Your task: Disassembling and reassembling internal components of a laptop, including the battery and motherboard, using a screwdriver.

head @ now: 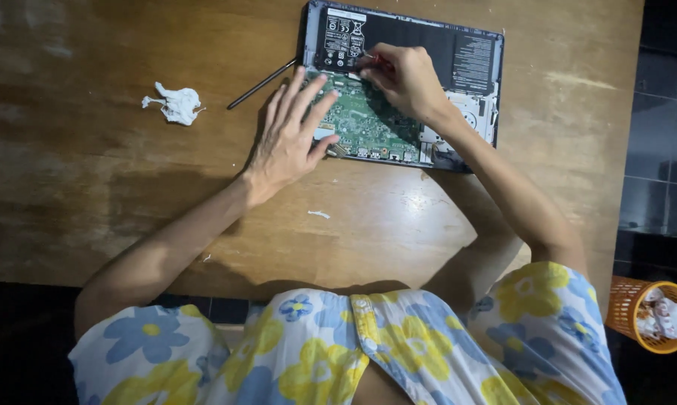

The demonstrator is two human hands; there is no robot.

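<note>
Right hand (406,79) has its fingers pinched on a small red-handled tool (377,60) over the opened black laptop (477,60) at the wooden table's (91,187) far edge. Left hand (290,139) lies flat, fingers spread, on the green circuit board (368,124).

Two labels sit on the black battery inside the opened laptop (402,86): a white rectangular label (344,37) at its left end, a grey-printed dark label (471,64) at its right.
</note>
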